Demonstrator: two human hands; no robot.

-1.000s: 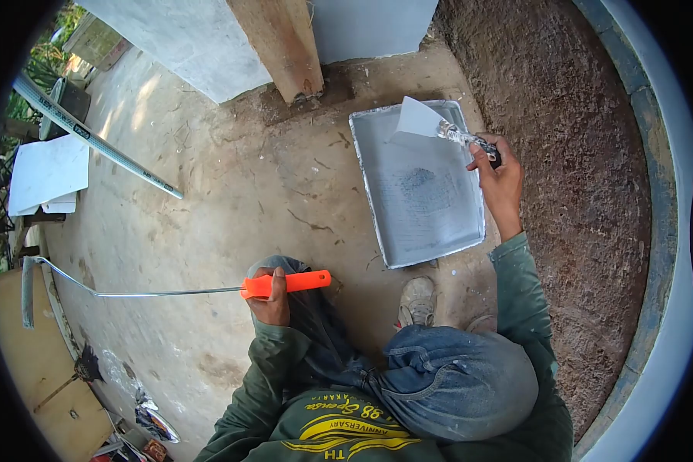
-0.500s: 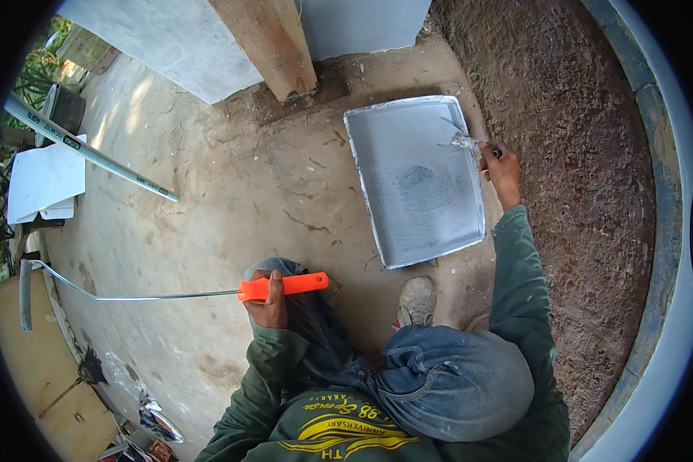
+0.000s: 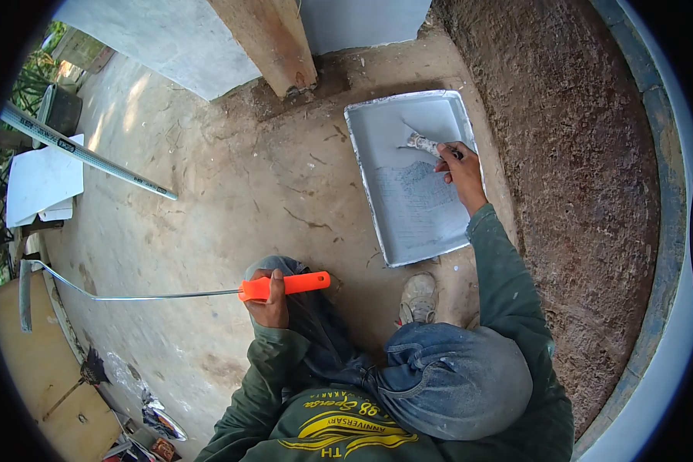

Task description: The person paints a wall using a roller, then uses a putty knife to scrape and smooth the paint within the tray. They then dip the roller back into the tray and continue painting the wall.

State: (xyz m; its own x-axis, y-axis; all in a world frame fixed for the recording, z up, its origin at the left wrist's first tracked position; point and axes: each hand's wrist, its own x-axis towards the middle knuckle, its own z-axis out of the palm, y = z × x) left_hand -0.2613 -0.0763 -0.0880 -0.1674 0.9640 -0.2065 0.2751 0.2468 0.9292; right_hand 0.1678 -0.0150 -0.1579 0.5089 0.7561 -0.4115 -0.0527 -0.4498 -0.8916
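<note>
My left hand [image 3: 269,300] is closed around the orange handle of a paint roller [image 3: 291,285], resting by my knee. The roller's thin metal rod runs left to a narrow grey roller head [image 3: 25,296], held off the floor. My right hand [image 3: 462,175] reaches over a paint tray [image 3: 377,208] and grips a paint-smeared paintbrush [image 3: 423,143]. The brush's far end is in the pale grey paint in the upper part of the tray, so its bristles are hard to make out. Below it, the tray bottom shows dark, thinly coated streaks.
A wooden post [image 3: 273,46] and pale panels [image 3: 169,38] stand beyond the tray. A long pole [image 3: 92,158] slants in from the left. Rough brown ground [image 3: 570,192] lies along the right. A board [image 3: 42,362] and scattered items lie at lower left.
My right hand has moved left with the paintbrush, from the tray's right edge to farther inside it. My left hand and the paint roller have stayed nearly still.
</note>
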